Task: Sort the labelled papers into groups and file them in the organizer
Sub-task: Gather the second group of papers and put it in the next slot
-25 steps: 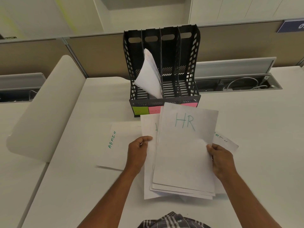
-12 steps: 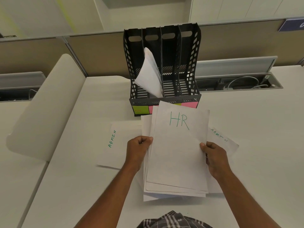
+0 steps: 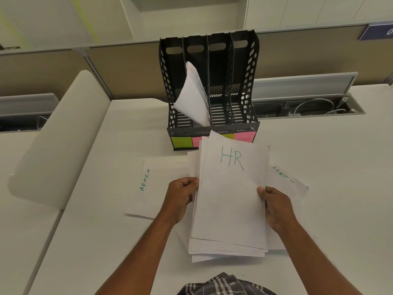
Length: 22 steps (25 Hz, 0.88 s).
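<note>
A stack of white papers (image 3: 229, 201), its top sheet marked HR in green, is held above the desk. My left hand (image 3: 180, 196) grips its left edge and my right hand (image 3: 274, 205) grips its right edge. A sheet marked ADMIN (image 3: 148, 184) lies flat on the desk to the left. Another ADMIN sheet (image 3: 287, 182) shows partly from under the stack on the right. The black four-slot organizer (image 3: 246, 81) stands behind, with sticky labels on its front and curled papers (image 3: 193, 96) in the second slot from the left.
The white desk (image 3: 329, 188) runs right and forward. A curved white panel (image 3: 57, 137) borders it on the left. An open cable trough (image 3: 308, 107) with cords lies to the right of the organizer. A partition wall (image 3: 127, 69) stands behind.
Both hands have drawn the HR stack a little left and squared the sheets closer together. More of the right ADMIN sheet shows.
</note>
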Motion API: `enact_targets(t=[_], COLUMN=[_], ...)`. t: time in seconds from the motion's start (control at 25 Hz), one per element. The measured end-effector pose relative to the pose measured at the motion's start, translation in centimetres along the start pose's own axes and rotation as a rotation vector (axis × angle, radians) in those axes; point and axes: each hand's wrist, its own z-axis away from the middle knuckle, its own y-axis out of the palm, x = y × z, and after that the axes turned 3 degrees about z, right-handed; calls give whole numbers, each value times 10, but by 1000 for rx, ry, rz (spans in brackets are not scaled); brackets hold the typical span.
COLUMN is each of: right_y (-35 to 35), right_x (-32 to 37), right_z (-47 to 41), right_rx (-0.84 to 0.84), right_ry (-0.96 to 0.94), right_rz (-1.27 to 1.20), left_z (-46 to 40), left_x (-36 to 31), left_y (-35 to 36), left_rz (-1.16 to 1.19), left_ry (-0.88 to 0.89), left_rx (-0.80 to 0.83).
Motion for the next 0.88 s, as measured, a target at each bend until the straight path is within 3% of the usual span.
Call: enact_targets(t=[0.2, 0.4, 0.6, 0.72, 0.88], right_y=[5, -28, -54, -29, 4], right_x=[4, 20, 33, 27, 13], right_z=[4, -9, -15, -7, 5], right_rx=[-48, -261, -263, -196, -123], right_ry=[-52, -116, -111, -95, -94], right_rz=[118, 220, 175, 174, 269], left_z=[-1, -8, -5, -5, -4], left_x=[2, 1, 3, 10, 12], left_y=[5, -18, -26, -15, -3], left_rz=[-241, -269, -190, -259, -184], left_ry=[107, 143, 180, 194, 142], left_rx=[-168, -332, -305, -250, -189])
